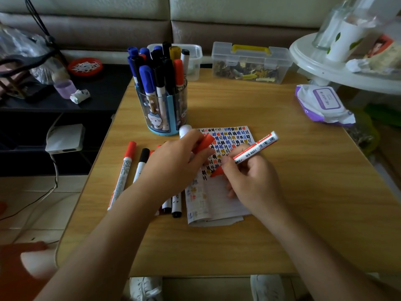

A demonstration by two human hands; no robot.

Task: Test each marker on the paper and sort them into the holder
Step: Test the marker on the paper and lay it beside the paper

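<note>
My right hand [252,181] grips an uncapped red marker [253,152], its red tip touching the paper [219,200], which is covered with small coloured marks. My left hand [173,164] pinches the red cap [205,142] just above the paper's left side. A round blue holder [163,114] stands behind, packed with several blue, black and red markers. Loose on the table to the left lie a red-capped marker [123,174], a black-capped marker [140,165] and others partly hidden under my left wrist.
At the back of the wooden table [303,192] sit a clear box with a yellow handle [250,61] and a clear tub [194,59]. A purple wipes pack [324,104] lies at right. A white round stand [347,68] overhangs the right corner.
</note>
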